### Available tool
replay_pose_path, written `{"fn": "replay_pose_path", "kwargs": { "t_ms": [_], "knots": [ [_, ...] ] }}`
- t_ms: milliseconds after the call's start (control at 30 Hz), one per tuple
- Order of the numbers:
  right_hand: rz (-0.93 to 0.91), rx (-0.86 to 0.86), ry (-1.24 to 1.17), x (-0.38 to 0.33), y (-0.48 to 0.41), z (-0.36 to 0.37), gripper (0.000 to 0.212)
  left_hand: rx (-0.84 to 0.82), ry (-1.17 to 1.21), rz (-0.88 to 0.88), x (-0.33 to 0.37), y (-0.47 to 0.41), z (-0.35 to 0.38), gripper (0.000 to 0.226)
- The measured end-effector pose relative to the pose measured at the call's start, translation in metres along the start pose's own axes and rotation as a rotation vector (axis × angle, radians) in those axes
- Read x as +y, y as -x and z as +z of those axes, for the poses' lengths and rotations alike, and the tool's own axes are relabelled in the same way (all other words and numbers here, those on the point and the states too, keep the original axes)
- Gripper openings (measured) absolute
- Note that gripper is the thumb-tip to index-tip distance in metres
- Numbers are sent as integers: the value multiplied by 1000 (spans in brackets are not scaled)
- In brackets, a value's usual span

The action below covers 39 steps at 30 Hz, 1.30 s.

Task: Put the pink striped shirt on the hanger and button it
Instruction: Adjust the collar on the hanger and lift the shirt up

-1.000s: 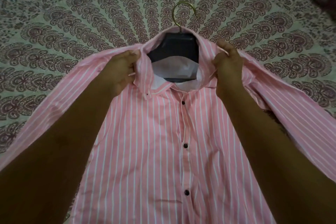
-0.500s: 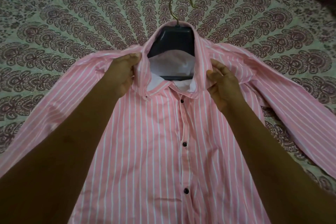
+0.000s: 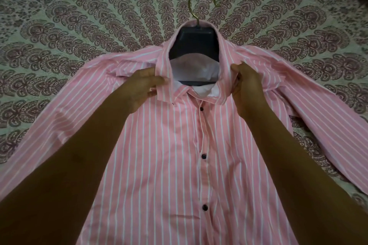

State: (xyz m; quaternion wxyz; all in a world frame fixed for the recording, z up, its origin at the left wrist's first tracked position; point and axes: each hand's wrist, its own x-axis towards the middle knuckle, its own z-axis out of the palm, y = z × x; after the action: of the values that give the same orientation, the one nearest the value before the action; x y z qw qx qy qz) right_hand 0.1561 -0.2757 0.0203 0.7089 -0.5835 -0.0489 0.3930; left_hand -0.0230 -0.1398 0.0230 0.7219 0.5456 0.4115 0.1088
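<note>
The shirt [image 3: 179, 155] is laid flat, front up, on a patterned sheet [image 3: 79, 26], with the dark hanger [image 3: 196, 40] seen inside the neck and its brass hook [image 3: 196, 4] protruding above the collar [image 3: 165, 69]. The collar's left flap is pinched by the left hand [image 3: 139, 89], thumb over the cloth and fingers curled beneath. Fabric beside the collar's right edge is gripped by the right hand [image 3: 249, 89], fingers bent round a fold. Three dark buttons [image 3: 201, 109] are seen down the closed placket.
</note>
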Motion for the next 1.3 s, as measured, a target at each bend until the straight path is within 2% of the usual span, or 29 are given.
{"fn": "replay_pose_path", "kwargs": {
  "t_ms": [100,133,200,300,333,400,433,500,567,667,767,833,900,1000,1067,1200,1300],
  "knots": [
    [19,22,-25,1,0,0,33,-87,447,61,4,-1,-1,25],
    [23,26,-24,2,0,0,32,-109,478,74,6,-1,1,27],
    [20,27,-22,4,1,0,32,4,231,32,4,-1,12,27],
    [26,37,-34,6,2,0,32,314,-96,-3,-7,-6,17,26],
    [34,45,-31,6,3,1,32,435,-279,47,-12,-7,15,36],
    [45,48,-18,4,3,1,24,644,-816,183,-15,-9,10,61],
    [43,40,-4,4,4,2,19,691,-961,289,-12,-8,9,72],
    [39,35,22,2,4,3,19,640,-1030,426,-1,-9,9,90],
    [31,40,45,1,3,2,24,502,-1004,451,11,-20,2,97],
    [13,19,144,-2,6,4,28,310,-927,383,29,-36,-7,88],
    [-27,-8,209,-2,8,7,34,276,-1009,373,38,-45,-1,73],
    [-135,6,276,-1,7,10,24,283,-936,405,35,-52,2,69],
    [-290,108,555,5,-1,7,8,279,-854,406,31,-53,4,75],
    [-492,322,1016,4,-12,-3,55,261,-677,398,27,-50,2,71],
    [-583,287,1174,-3,-15,-8,72,226,-618,403,25,-46,0,55],
    [-631,68,1262,-13,-21,-12,72,189,-557,478,31,-32,-4,39],
    [-692,24,1216,-27,-12,-3,66,201,-568,501,46,-15,-6,39]
  ]
}}
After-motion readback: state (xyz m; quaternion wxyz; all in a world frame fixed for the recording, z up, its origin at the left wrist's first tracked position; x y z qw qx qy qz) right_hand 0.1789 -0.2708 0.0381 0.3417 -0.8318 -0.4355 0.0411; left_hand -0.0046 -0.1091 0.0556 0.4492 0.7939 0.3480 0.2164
